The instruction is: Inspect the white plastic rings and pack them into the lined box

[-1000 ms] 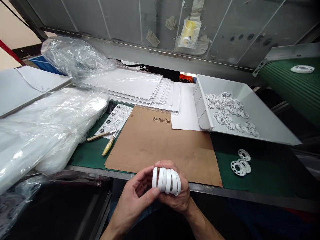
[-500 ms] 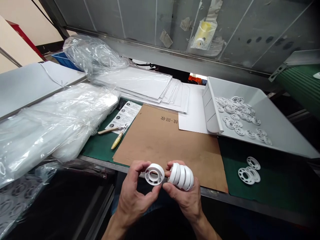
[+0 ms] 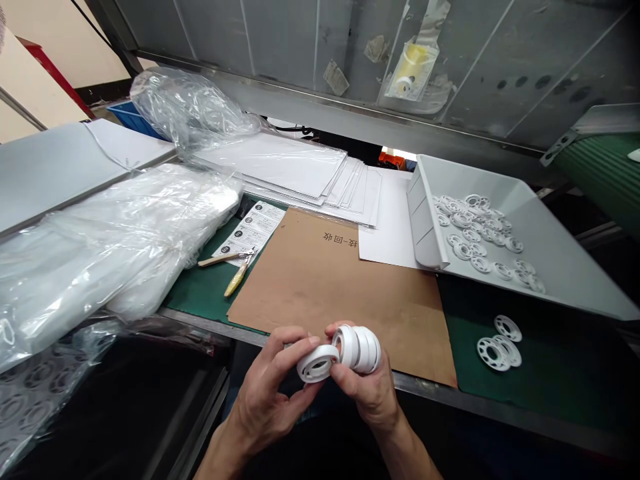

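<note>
My left hand (image 3: pixel 273 387) pinches a single white ring (image 3: pixel 318 364) between thumb and fingers, tilted so its open centre shows. Beside it, my right hand (image 3: pixel 373 393) is wrapped round a row of several white rings (image 3: pixel 361 349) lying face to face. The single ring touches or nearly touches the right thumb and the near end of the row. Both hands are over the front edge of the bench, just before a brown cardboard sheet (image 3: pixel 330 287).
A grey bin (image 3: pixel 560 267) at the right holds many white rings. Several loose rings (image 3: pixel 494 353) lie on the green mat in front of it. Pliers (image 3: pixel 240 277) rest by a printed sheet (image 3: pixel 257 227). Plastic bags (image 3: pixel 125 227) cover the left; white sheets (image 3: pixel 295 167) are stacked behind.
The single ring has tilted and moved slightly down and right, nearer the right thumb. My left fingers have shifted over its top. The row has turned a little and moved slightly left.
</note>
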The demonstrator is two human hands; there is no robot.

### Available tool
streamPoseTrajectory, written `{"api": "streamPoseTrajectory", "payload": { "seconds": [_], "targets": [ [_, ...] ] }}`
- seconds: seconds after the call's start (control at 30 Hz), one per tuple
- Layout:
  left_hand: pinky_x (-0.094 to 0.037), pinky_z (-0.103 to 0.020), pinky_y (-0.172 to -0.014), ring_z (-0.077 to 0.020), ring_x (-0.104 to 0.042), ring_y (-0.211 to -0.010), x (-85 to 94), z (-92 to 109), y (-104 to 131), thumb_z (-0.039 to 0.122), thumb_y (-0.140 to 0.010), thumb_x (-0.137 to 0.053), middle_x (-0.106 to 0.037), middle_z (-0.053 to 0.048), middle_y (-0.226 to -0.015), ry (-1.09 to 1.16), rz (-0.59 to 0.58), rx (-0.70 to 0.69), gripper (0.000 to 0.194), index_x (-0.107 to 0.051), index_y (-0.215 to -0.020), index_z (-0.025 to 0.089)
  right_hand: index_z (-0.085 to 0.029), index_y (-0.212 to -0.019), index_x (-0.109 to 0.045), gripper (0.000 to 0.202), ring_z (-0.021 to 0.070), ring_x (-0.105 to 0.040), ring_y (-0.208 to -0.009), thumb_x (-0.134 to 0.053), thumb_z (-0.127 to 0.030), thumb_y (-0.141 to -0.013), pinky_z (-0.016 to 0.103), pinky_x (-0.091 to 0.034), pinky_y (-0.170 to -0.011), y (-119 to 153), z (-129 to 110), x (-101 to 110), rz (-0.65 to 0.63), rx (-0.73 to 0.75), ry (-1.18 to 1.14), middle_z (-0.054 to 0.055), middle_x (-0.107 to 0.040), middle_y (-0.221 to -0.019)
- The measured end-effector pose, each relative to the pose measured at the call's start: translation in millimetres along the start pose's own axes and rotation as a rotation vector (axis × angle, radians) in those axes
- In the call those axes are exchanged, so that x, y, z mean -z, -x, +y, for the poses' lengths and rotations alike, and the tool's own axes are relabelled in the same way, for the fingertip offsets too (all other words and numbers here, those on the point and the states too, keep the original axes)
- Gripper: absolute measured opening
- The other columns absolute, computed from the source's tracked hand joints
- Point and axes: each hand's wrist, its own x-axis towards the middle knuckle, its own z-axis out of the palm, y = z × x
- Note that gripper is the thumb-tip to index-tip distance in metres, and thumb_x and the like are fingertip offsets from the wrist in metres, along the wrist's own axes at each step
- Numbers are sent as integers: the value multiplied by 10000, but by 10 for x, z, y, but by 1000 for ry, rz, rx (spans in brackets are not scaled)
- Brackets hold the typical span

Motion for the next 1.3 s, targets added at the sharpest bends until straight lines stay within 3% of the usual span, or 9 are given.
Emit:
{"api": "streamPoseTrajectory", "payload": {
  "seconds": [0.17,0.3,0.6,0.77,0.93,1.07,1.17,1.3],
  "targets": [
    [-560,-312,-975,-224,-637,-1127,131,29,-59,134,-848,-769,-586,-61,-1229,143,-139,75,618,-533,-1380,344,-228,-1010,-762,464,200,-630,-747,-928,-456,-641,307,-567,-704,-26,14,-60,-54,-144,-190,27,-695,-856],
    [-545,-316,-999,-235,-634,-1136,177,54,-109,163,-800,-811,-598,-52,-1231,194,-191,129,622,-563,-1344,338,-225,-877,-729,385,184,-592,-680,-900,-476,-641,296,-546,-663,-11,36,-128,-79,-262,-317,10,-643,-756],
    [-528,-378,-1044,-256,-597,-1201,220,89,-114,98,-862,-712,-580,-75,-1265,213,-258,63,640,-525,-1414,361,-245,-1009,-752,474,185,-572,-717,-922,-481,-635,295,-516,-683,-45,30,-14,-155,-172,-199,13,-650,-832],
    [-544,-380,-972,-259,-631,-1075,251,62,-163,173,-860,-746,-654,-82,-1121,69,-226,-12,418,-624,-1245,283,-219,-1064,-759,463,173,-532,-705,-906,-413,-670,285,-461,-657,-71,-37,21,-205,-109,-177,28,-653,-845],
    [-544,-327,-971,-232,-620,-1109,272,64,-126,195,-886,-759,-622,-92,-1208,51,-170,-26,595,-537,-1435,254,-179,-1043,-764,471,151,-494,-692,-910,-398,-652,260,-411,-650,-57,-20,-8,-213,-188,-261,25,-637,-815],
    [-520,-321,-1009,-226,-602,-1126,255,98,-109,140,-858,-751,-609,-76,-1183,156,-193,-28,501,-612,-1327,245,-169,-967,-781,423,137,-461,-655,-914,-378,-625,235,-407,-623,-39,-3,-97,-168,-320,-428,2,-595,-723],
    [-519,-314,-987,-223,-605,-1110,215,108,-121,149,-788,-780,-616,-64,-1181,194,-170,50,574,-584,-1318,251,-155,-857,-766,367,140,-464,-644,-912,-370,-598,228,-407,-599,-34,14,-165,-139,-409,-513,7,-575,-691],
    [-525,-322,-931,-223,-614,-1061,169,96,-142,196,-751,-776,-629,-49,-1141,222,-127,105,583,-580,-1296,260,-156,-853,-750,379,146,-496,-663,-927,-362,-589,236,-439,-623,-20,46,-215,-93,-481,-549,16,-602,-733]
  ]
}}
